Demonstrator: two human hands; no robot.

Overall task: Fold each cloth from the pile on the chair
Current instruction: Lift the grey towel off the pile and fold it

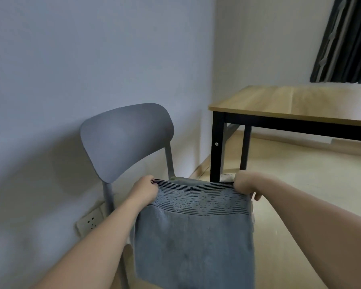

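A blue-grey towel (194, 243) with a dark striped, patterned band along its top edge hangs in front of the grey chair (125, 138). My left hand (143, 189) grips its top left corner. My right hand (247, 185) pinches the top right corner. The towel hides the chair seat and most of the pile; just a bit of more cloth (181, 181) shows behind its top edge, and a pale cloth edge (227, 176) peeks by my right hand.
A pale blue wall stands behind the chair, with a white power socket (91, 221) low on it. A wooden table (296, 105) with black legs stands to the right. A dark curtain (348, 42) hangs at the top right. Light floor runs under the table.
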